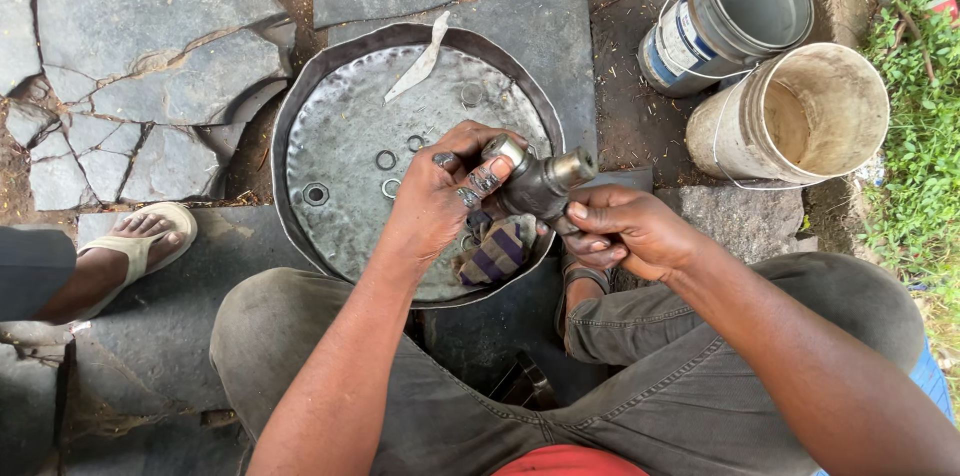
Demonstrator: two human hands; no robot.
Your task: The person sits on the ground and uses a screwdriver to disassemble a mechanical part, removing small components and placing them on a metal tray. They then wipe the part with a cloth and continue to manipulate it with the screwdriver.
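Sitting low over cracked stone paving (150, 26), the person works above a round dented metal pan (345, 151) that lies on the ground. Two empty buckets (790, 116) lie tipped at 2 o'clock from the pan. A second person's sandalled foot (145, 241) rests at 9 o'clock.

Held over the pan's 4 o'clock rim is a greasy metal cross-joint (535, 184). Its long axis runs from 10 o'clock to 4 o'clock, with a shiny bearing cap (572, 166) pointing toward 2 o'clock. The right hand (625, 231) is clenched around the lower arm of the joint; the left hand (440, 191) grips the upper end, its blackened fingers (485, 179) curled over the cap there. A striped rag (500, 248) hangs below the joint.

Recommended handling: keep the joint above the pan so loose parts fall inside, beside the washers (386, 160) and rings already lying there, and support both ends firmly.
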